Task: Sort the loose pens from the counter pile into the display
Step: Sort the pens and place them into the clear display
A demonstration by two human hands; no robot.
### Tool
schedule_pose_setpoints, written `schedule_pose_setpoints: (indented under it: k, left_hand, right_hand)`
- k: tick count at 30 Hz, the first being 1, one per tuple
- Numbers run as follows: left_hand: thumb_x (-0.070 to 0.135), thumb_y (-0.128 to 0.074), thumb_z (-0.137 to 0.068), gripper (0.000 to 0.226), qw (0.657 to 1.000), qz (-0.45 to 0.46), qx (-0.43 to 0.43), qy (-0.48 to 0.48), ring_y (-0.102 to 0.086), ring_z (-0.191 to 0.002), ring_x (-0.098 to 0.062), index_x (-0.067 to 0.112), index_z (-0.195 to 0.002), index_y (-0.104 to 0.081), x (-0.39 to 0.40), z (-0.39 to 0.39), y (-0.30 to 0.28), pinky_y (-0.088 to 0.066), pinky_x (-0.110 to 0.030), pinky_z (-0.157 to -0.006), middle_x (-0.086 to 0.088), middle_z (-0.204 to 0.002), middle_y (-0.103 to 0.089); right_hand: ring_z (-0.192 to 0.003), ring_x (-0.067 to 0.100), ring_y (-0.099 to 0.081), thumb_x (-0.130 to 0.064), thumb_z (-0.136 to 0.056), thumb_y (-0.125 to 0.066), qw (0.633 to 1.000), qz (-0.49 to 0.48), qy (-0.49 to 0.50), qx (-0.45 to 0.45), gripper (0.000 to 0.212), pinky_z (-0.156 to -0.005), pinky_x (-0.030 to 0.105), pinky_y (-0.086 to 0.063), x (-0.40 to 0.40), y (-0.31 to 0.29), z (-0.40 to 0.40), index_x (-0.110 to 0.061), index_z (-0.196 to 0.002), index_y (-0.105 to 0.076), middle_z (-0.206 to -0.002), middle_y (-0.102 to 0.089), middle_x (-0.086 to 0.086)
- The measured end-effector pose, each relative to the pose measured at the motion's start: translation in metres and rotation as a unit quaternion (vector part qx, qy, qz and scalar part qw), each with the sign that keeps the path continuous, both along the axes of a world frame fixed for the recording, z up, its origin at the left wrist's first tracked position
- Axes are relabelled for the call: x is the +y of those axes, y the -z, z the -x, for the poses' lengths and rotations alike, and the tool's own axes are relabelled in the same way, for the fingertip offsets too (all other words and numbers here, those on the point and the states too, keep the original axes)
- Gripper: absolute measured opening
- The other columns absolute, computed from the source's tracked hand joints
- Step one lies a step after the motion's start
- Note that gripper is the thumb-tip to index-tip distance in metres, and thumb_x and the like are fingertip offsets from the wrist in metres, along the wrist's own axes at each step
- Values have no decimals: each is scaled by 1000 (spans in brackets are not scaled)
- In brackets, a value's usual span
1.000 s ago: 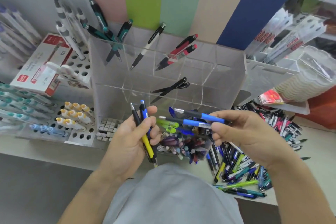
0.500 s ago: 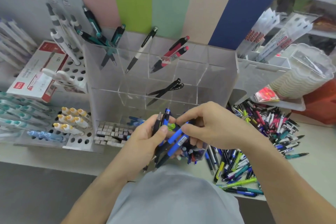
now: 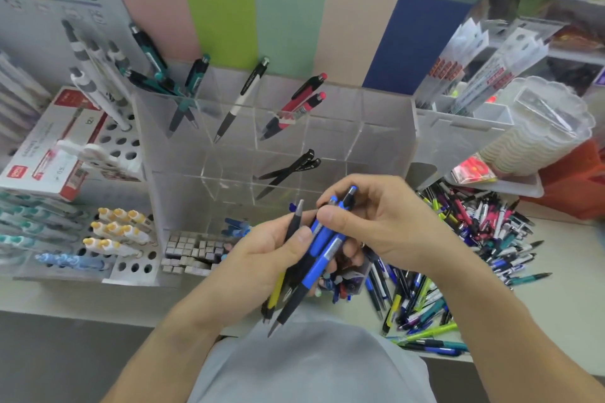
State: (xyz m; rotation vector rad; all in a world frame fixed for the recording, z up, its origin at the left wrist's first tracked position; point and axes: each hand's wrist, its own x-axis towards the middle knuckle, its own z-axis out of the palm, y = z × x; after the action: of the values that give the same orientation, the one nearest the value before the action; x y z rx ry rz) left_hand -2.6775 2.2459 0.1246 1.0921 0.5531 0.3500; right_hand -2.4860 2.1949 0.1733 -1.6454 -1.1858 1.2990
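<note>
Pens bunched between my hands, display ahead

Pens fill my left hand [image 3: 262, 258]; my fingers and thumb curl round a bundle [image 3: 307, 258] of what I count as four: two blue ones with black grips, one black, one yellow; tips point down towards my shirt [image 3: 311, 366], caps up. My right hand [image 3: 383, 222] meets the bundle from above; thumb and fingers pinch the upper ends of the two blue pens, so both hands grip the same pens.

Behind my hands stands the clear display [image 3: 327, 141], split into compartments. Back row from the left: several teal pens [image 3: 183, 85] leaning together, too overlapped for me to count surely; one white pen [image 3: 242, 98] with a black grip in the next; two red pens [image 3: 294, 105] in the third. One row nearer me, two black pens [image 3: 288, 170] lean in a single compartment. Something blue [image 3: 235, 226] lies in the front row, partly hidden by my left hand; I cannot tell how many.

The pile [image 3: 458, 255] of loose pens lies on the counter [image 3: 563, 298] to my right, running from beside the display down past my right wrist; far too many to count, in blue, black, green, pink and yellow.

To the left, a white rack [image 3: 131, 267] of holes holds eight yellow-capped pens [image 3: 118, 226]; a red and white box [image 3: 49, 147] sits behind it.
</note>
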Motion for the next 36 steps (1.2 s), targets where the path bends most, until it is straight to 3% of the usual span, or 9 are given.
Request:
schedule_pose_setpoints:
  k: [4, 9, 14, 18, 20, 23, 26, 31, 36]
  left_hand:
    - [22, -47, -96, 28, 986, 102, -32, -127, -52, -48, -22, 4, -110, -63, 8, -2, -3, -40, -26, -39, -22, -83, -64]
    - [37, -41, -98, 31, 969, 176, -51, -163, -31, -50, -11, 10, -94, -56, 14, 2, -6, -19, -23, -41, -2, -71, -43]
    - [25, -47, -95, 24, 957, 193, -101, -191, -40, -62, -16, 8, -89, -64, 8, -3, -10, -39, -27, -51, -3, -76, -44]
    - [41, -65, -90, 21, 974, -10, 23, -226, -57, -77, -5, 27, -95, -79, 9, 4, -1, -48, -21, -72, 11, -83, -66]
    - [56, -73, -80, 34, 969, -32, 29, -244, -54, -71, -7, 29, -99, -79, 11, 8, 2, -47, -18, -65, 6, -76, -61]
    - [63, -84, -62, 53, 958, -8, -29, -284, -55, -64, -12, 22, -95, -78, 15, 14, 5, -51, -20, -64, -2, -71, -59]
    - [52, -92, -56, 49, 945, 13, -65, -321, -68, -71, -16, 19, -89, -79, 20, 17, 4, -57, -22, -69, -5, -78, -70]
    - [27, -81, -62, 20, 937, 37, -85, -336, -73, -69, -21, 18, -80, -80, 22, 10, -11, -58, -22, -64, -12, -76, -73]
    - [22, -84, -74, 26, 948, -110, -31, -297, -75, -87, -26, 16, -98, -75, 20, -6, -24, -60, -29, -79, -11, -90, -77]
  right_hand:
    - [-48, 15, -60, -24, -84, -70, 978, -154, 133, -35, 11, -48, 24, -54, 2, -37, -34, -16, -91, -72, -74, -74, 7]
    - [-55, 12, -65, -23, -96, -70, 867, -380, 274, -171, 11, -52, 25, -53, 32, -57, -60, -14, -101, -67, -80, -70, -7]
    - [-70, 19, -68, -25, -91, -73, 874, -325, 211, -293, 15, -67, 37, -58, 66, -23, -54, -17, -104, -72, -89, -69, 0]
    - [-82, 10, -59, -23, -91, -71, 874, -285, 143, -367, 17, -77, 8, -42, 71, -9, -45, -14, -106, -73, -96, -69, 3]
    - [-79, 6, -57, -24, -93, -69, 873, -265, 137, -386, 24, -75, 4, -38, 69, -10, -43, -15, -115, -70, -102, -65, 4]
    - [-78, 0, -58, -20, -92, -70, 858, -291, 207, -370, 32, -75, 8, -43, 58, -14, -37, -11, -122, -64, -112, -54, 2]
    - [-76, 15, -58, -9, -95, -66, 804, -410, 254, -347, 14, -69, 28, -49, 32, -12, -12, -4, -107, -64, -101, -57, 4]
    - [-78, 19, -67, -37, -94, -64, 975, -182, 56, -117, 30, -65, 35, -58, -2, 8, 30, -25, -121, -58, -96, -65, -6]
    - [-59, 20, -67, -22, -88, -64, 957, -219, 187, 36, 18, -58, 27, -57, -7, -1, 26, -10, -101, -64, -72, -70, 13]
